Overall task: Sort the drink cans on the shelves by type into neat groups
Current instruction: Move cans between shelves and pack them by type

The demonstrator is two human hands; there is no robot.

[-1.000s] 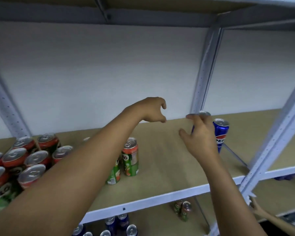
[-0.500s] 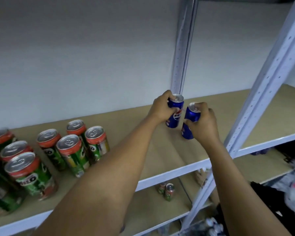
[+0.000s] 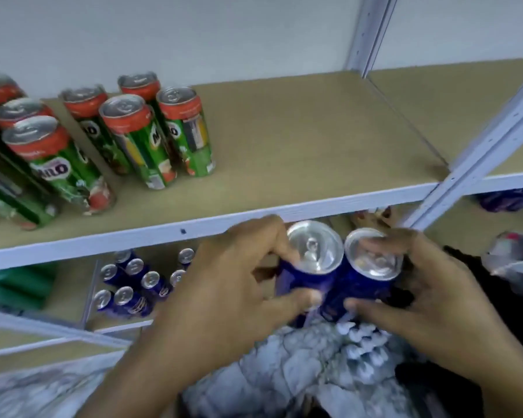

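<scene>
Left hand (image 3: 224, 285) gripped one blue can (image 3: 310, 263), right hand (image 3: 429, 285) gripped a second blue can (image 3: 367, 276), cans touching, held below the upper shelf (image 3: 194, 227) edge, green Milo cans (image 3: 133, 131) standing up top.

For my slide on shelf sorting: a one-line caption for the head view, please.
Left hand and right hand each grip a blue can, below the shelf of green Milo cans.
</scene>
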